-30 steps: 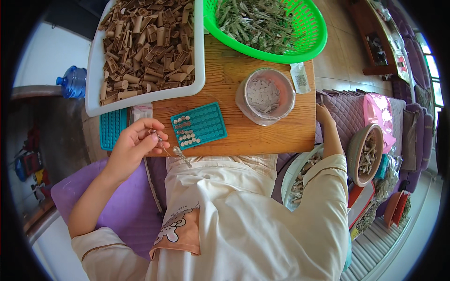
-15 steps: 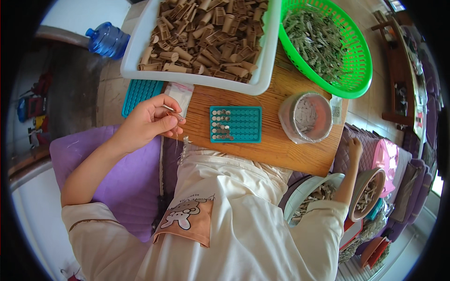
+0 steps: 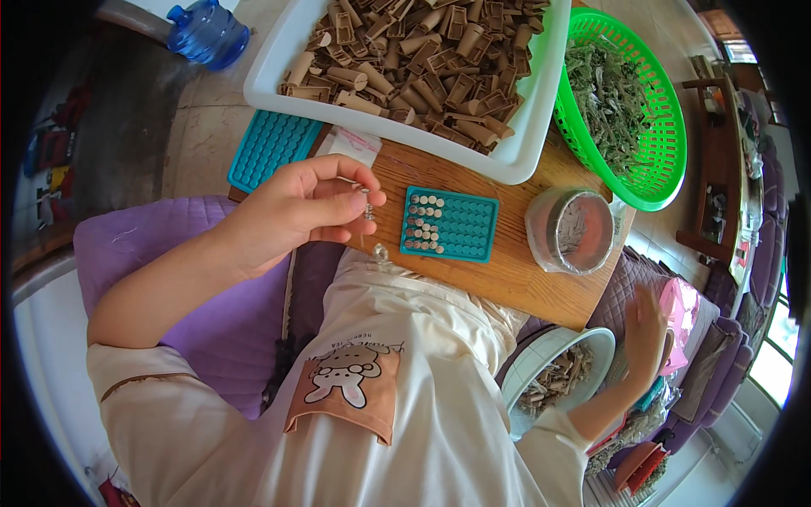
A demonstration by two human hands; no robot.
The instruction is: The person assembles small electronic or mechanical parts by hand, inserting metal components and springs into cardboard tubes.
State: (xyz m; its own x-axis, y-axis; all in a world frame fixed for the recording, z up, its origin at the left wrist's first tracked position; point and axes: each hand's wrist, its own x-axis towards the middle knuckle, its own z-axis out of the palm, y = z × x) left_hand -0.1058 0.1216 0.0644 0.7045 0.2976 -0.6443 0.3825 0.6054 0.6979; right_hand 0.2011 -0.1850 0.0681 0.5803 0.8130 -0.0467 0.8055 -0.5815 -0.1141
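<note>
My left hand [image 3: 325, 203] is raised over the left part of the wooden table, thumb and fingers pinched on a small coil-like piece of thin wire [image 3: 369, 211]. Beside it on the table lies a teal tray [image 3: 469, 221] of round hollows, its left columns filled with small silvery discs [image 3: 422, 230]. Far to the right, off the table, my right hand [image 3: 646, 338] is lifted in front of a brown bowl that it mostly hides. Blur covers those fingers, and I cannot make out anything in them.
A white bin [image 3: 519, 160] of brown half-tube pieces and a green basket [image 3: 673, 127] of dried stuff stand at the back. Right of the tray is a plastic-lined tub [image 3: 583, 241]. A second teal tray [image 3: 269, 152] lies left; a pale basin [image 3: 601, 359] stands beside my right arm.
My right hand has turned and come down nearer, toward the brown bowl. My left hand has shifted right with the wire piece. The view has swung, so the table's things sit further right.
</note>
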